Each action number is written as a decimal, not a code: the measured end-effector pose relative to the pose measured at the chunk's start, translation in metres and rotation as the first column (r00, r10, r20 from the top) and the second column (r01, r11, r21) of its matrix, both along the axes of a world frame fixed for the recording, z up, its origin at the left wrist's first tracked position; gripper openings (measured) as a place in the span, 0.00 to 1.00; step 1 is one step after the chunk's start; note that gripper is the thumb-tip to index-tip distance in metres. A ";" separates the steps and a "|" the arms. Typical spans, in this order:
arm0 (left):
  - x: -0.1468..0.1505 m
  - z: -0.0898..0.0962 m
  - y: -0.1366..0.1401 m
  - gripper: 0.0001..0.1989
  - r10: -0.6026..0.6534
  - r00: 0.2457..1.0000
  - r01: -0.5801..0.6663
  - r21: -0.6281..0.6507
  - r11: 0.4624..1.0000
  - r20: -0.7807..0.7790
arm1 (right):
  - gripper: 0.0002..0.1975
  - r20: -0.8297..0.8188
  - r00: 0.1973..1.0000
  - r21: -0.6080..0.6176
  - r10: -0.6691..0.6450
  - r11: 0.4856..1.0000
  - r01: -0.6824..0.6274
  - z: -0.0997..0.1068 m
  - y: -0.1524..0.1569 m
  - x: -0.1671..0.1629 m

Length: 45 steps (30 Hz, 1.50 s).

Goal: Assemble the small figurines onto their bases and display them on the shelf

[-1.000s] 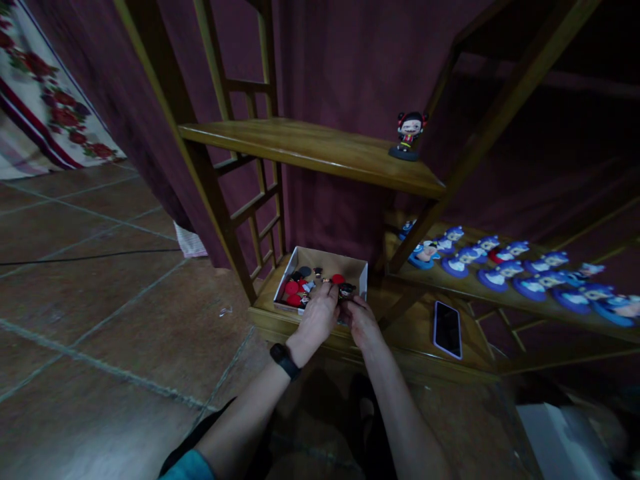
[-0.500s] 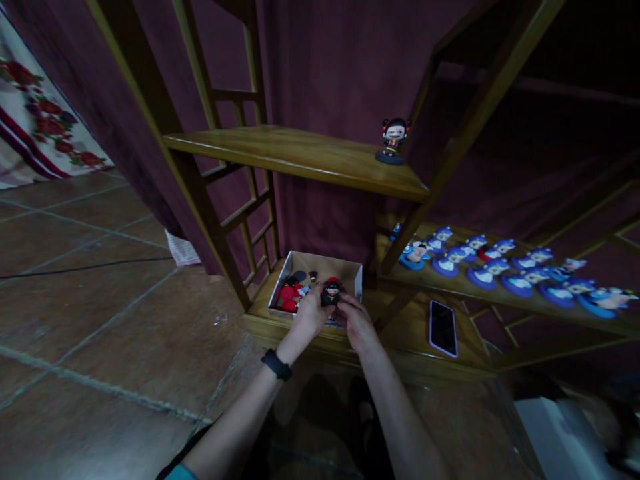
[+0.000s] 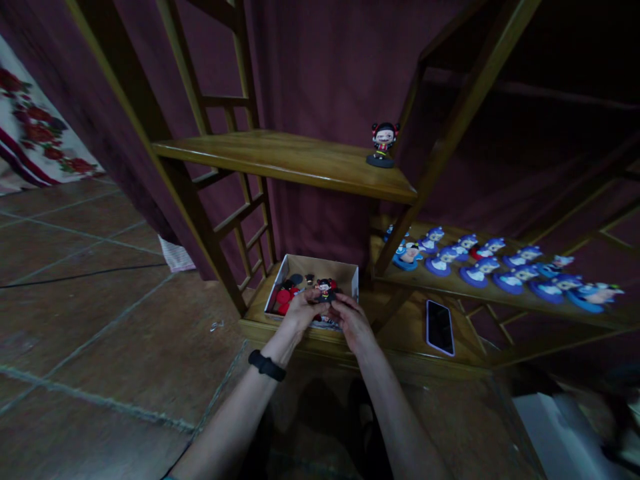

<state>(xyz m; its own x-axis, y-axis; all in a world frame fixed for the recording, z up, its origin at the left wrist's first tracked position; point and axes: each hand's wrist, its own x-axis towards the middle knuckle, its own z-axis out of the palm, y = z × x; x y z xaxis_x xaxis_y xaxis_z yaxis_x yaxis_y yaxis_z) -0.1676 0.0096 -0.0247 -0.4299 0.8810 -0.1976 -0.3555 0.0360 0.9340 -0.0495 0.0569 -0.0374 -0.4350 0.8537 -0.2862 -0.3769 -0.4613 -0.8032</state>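
Note:
Between my two hands is a small black-haired figurine [image 3: 327,288], held upright on a dark base just above an open cardboard box [image 3: 344,270]. My left hand [image 3: 301,312] pinches it from the left, thumb and fingers at its base. From the other side, the fingers of my right hand [image 3: 353,321] close on the base's right edge. Inside the box lie red pieces [image 3: 284,297], a dark disc [image 3: 297,279] and a small dark-topped part [image 3: 310,279]. The box's near contents are partly hidden by my hands.
A similar figurine [image 3: 383,141] stands at the right end of the upper wooden shelf [image 3: 270,150]. Several blue-and-white figurines [image 3: 480,270] line the right-hand shelf. Below them lies a phone [image 3: 440,327]. Slanting wooden posts [image 3: 400,237] separate the compartments.
The figurine has been turned between my hands, and its face and hair buns now show more clearly. My hands stay over the box; the whole view has shifted slightly.

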 end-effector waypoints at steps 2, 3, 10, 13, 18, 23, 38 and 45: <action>0.000 0.003 -0.002 0.20 -0.003 0.998 0.004 -0.008 1.000 0.066 | 0.16 -0.004 1.000 0.003 -0.001 1.000 0.001 0.002 -0.001 0.000; 0.000 0.005 -0.003 0.21 -0.009 0.995 0.010 -0.013 1.000 0.099 | 0.17 -0.006 1.000 0.003 0.000 1.000 0.000 0.003 -0.001 0.000; -0.003 0.013 -0.004 0.18 -0.060 0.966 0.069 -0.029 0.997 0.251 | 0.16 -0.008 1.000 -0.007 -0.016 1.000 0.016 0.006 -0.001 0.000; -0.003 0.014 -0.004 0.19 -0.047 0.962 0.056 -0.027 0.998 0.271 | 0.16 -0.026 1.000 -0.002 -0.017 1.000 0.017 0.007 -0.001 0.000; -0.004 0.014 -0.004 0.21 -0.058 0.950 0.061 0.000 0.998 0.307 | 0.18 -0.031 0.999 0.009 -0.014 1.000 0.014 0.006 0.000 0.000; -0.006 0.017 -0.006 0.19 -0.091 0.937 0.097 -0.003 0.995 0.338 | 0.20 -0.038 0.997 0.039 0.061 0.997 -0.060 0.010 0.000 0.001; -0.008 0.022 -0.011 0.11 -0.159 0.905 0.153 0.046 0.987 0.395 | 0.16 -0.052 0.998 0.118 0.048 0.992 -0.041 0.020 -0.006 0.001; -0.006 0.021 -0.016 0.10 -0.165 0.892 0.159 0.050 0.986 0.421 | 0.17 -0.038 0.998 0.125 0.044 0.991 -0.039 0.017 -0.005 0.001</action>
